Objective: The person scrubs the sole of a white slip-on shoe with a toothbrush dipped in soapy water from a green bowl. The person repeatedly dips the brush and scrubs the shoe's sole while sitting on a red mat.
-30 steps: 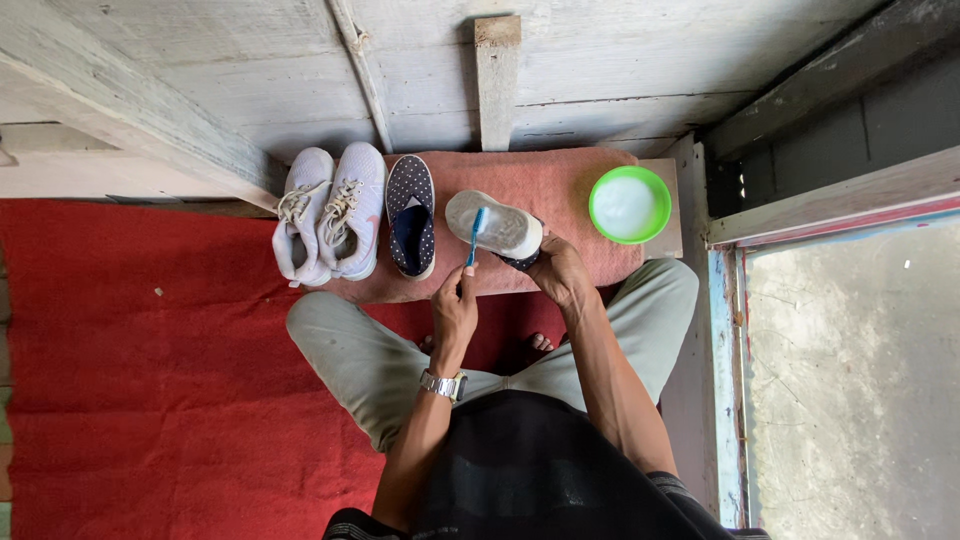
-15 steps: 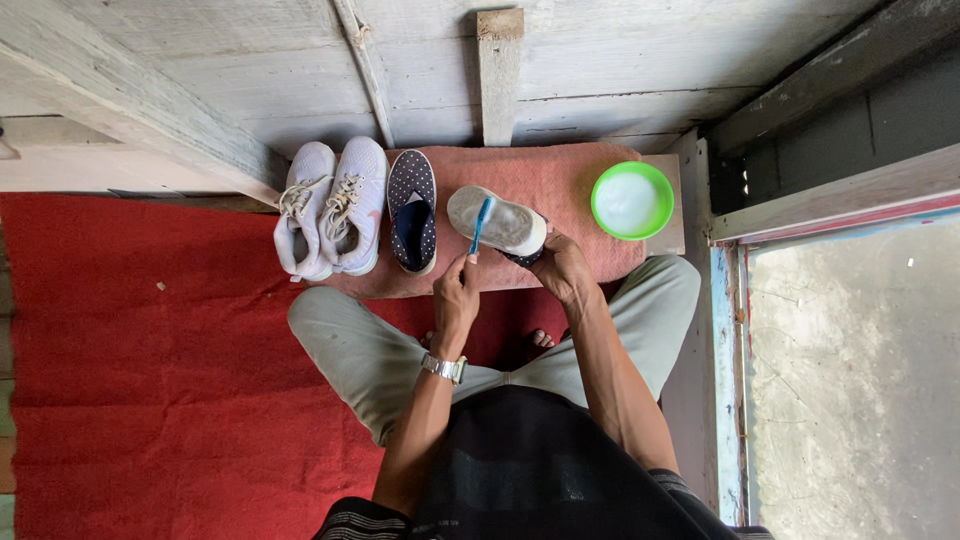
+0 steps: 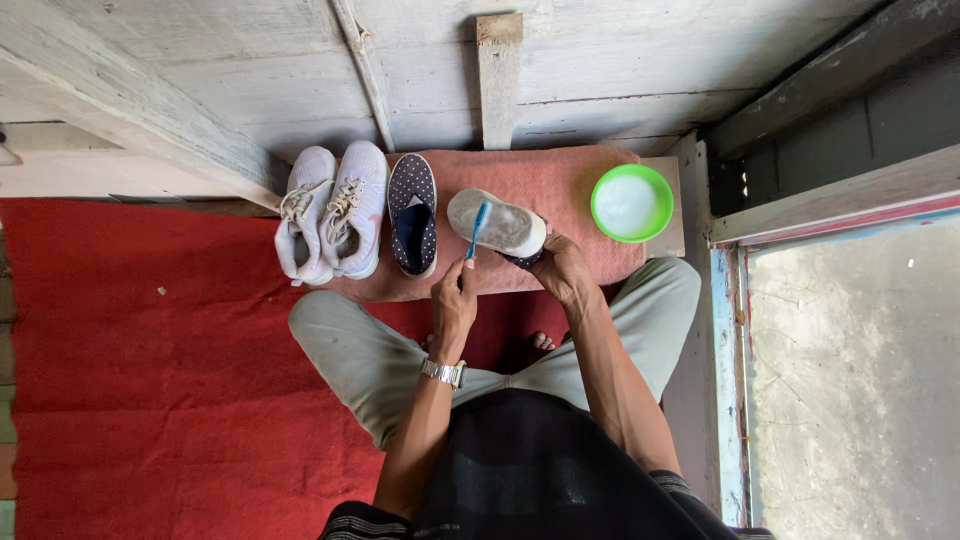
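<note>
A: What's in hand rn?
B: Scrubbing, I'd say. Left hand (image 3: 455,300), grip closed on a blue-handled brush (image 3: 477,226), bristles on the pale rubber sole of a dark shoe (image 3: 497,224). Right hand (image 3: 562,268) clamps that shoe, tipped sole-up over the pink mat (image 3: 560,175).
A: Next?
B: Prob. needs the green round bowl of whitish liquid (image 3: 631,203) nearby, right of the shoe.
</note>
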